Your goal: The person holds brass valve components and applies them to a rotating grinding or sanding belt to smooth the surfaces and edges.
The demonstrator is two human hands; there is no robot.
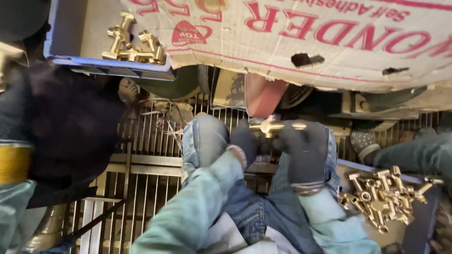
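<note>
Sitting with knees drawn up in blue jeans (207, 141), the person held both gloved hands together just above the knees, forearms in pale denim sleeves (197, 202) reaching forward from the body. The left hand (245, 141), in a dark glove, was turned with its back toward the camera, and its fingers were curled around one end of a small brass fitting (270, 126). The right hand (306, 148), also in a dark glove, was closed in a loose fist, its fingers gripping the other side of the same fitting, so that the cross-shaped piece sat pinched between the two hands, over the gap between the knees. To the person's right, a heap of similar brass fittings (381, 197) lay in a tray (426, 226) with a blue rim, just beside the right thigh. Farther off, up and to the left, a few more brass fittings (134, 44) rested in a blue crate (108, 63). A large cardboard box (301, 42), white with red print, loomed ahead of the hands. Beneath the legs ran a metal grating (146, 155). At the right edge another person's arm (414, 153) in a greenish sleeve reached in, with a spotted glove (362, 140) near the tray.
</note>
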